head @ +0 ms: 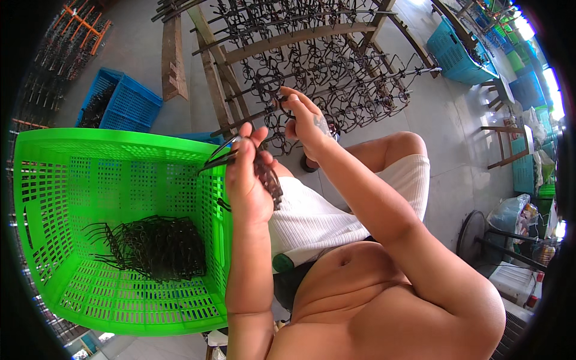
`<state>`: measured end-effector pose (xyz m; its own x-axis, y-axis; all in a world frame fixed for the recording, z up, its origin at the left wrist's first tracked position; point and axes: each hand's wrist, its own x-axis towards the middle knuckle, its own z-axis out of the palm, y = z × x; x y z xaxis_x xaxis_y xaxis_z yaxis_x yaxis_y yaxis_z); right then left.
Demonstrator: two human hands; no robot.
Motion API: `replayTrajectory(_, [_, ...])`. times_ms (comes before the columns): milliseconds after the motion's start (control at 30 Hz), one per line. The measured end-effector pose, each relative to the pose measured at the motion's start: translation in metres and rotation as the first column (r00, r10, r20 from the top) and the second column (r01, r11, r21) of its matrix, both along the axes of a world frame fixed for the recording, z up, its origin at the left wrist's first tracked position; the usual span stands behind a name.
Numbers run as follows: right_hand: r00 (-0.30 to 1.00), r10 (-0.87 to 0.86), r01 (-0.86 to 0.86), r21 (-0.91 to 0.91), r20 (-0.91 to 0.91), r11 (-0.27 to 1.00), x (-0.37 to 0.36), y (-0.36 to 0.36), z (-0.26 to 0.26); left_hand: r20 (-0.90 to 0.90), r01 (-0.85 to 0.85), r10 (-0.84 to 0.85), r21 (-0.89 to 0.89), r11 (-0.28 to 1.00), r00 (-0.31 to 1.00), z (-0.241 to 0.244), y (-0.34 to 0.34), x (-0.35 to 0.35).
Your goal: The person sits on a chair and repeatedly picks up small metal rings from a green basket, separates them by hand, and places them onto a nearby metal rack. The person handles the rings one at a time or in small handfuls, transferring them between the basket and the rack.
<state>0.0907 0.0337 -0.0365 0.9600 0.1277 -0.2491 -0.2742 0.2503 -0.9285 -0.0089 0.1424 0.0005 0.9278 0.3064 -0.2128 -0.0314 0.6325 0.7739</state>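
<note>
My left hand (pixel 248 189) grips a bunch of dark spectacle frames (pixel 271 183). Their thin temples stick out past the fingers, over the rim of a bright green plastic basket (pixel 112 139). A heap of similar dark frames (pixel 157 247) lies in the basket's lower part. Ahead, many dark spectacle frames hang in rows on metal rods (pixel 382 76) of a wooden rack (pixel 297 41). My right hand (pixel 308 119) is at the rack's near edge, its fingers and thumb around a dark frame (pixel 284 108) that they partly hide.
A blue plastic basket (pixel 132 101) with dark frames stands beyond the green one. To the right are a teal basket (pixel 454 51), a wooden stool (pixel 508 146) and a black round-headed fan-like object (pixel 471 236). A loose board (pixel 173 63) leans left of the rack.
</note>
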Motion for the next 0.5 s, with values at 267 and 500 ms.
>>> replayTrajectory(267, [0.994,-0.100,0.109,-0.212,0.055,0.971,0.015,0.016,-0.025,0.034,-0.195,0.192,0.105,0.975,0.981,-0.003,0.001,0.005])
replayTrajectory(500, [0.968,-0.120,0.190,-0.334,0.219,0.923,0.006,0.028,-0.014,0.109,-0.110,0.121,-0.100,0.989,0.987,0.016,0.006,-0.028])
